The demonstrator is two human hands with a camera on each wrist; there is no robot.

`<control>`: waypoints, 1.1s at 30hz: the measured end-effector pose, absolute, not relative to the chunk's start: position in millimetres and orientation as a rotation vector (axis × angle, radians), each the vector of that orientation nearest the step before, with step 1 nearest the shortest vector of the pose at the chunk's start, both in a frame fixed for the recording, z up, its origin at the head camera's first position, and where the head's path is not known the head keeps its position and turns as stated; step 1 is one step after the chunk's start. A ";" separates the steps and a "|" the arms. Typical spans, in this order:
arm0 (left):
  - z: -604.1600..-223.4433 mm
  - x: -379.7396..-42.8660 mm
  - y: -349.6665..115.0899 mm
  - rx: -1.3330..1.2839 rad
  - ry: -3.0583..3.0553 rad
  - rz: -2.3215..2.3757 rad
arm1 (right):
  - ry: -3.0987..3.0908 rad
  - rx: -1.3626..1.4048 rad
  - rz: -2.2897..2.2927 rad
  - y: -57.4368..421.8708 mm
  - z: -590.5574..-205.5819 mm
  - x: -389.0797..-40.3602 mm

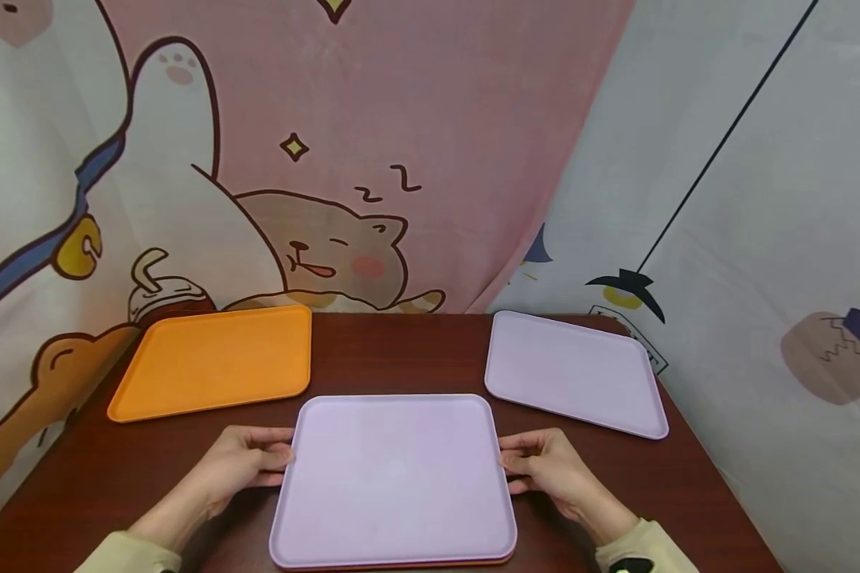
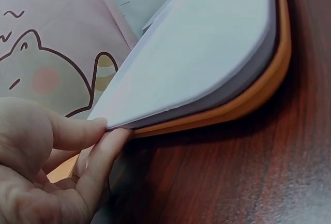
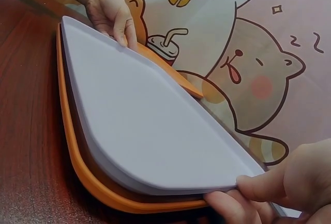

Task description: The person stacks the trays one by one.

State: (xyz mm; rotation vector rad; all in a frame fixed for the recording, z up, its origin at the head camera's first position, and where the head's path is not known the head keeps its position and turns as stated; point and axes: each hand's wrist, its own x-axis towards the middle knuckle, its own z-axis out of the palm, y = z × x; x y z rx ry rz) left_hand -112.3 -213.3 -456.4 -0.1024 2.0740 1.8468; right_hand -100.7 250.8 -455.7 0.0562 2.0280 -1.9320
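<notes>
A lavender tray lies in front of me at the near middle of the table, over an orange tray. Only the rim of that lower tray shows, with a narrow dark gap between the two in the wrist views. My left hand pinches the lavender tray's left edge, thumb at the top of the rim and fingers below it. On the opposite edge my right hand pinches in the same way. I cannot tell whether the fingers also bear on the orange tray.
Another orange tray rests at the back left of the dark wooden table. A second lavender tray lies at the back right, angled along the table's edge. Behind hangs a printed cartoon curtain.
</notes>
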 end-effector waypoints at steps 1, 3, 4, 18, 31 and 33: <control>-456.5 -112.0 -212.6 -0.104 2.084 1.844 | 2.034 0.059 -1.931 250.8 -455.6 -100.0; -456.4 -111.7 -211.4 -0.104 2.104 1.839 | 2.042 0.067 -1.930 250.8 -455.5 -98.8; -456.2 -111.6 -210.9 -0.105 2.113 1.838 | 2.045 0.069 -1.928 250.9 -455.7 -98.2; -456.2 -110.3 -206.5 -0.161 2.201 1.814 | 2.069 0.093 -1.931 250.2 -457.8 -95.7; -454.0 -108.8 -205.0 -0.185 2.217 1.801 | 2.093 0.082 -1.920 250.8 -456.5 -94.8; -453.5 -108.8 -205.8 -0.167 2.217 1.798 | 2.090 0.079 -1.919 252.1 -456.6 -95.4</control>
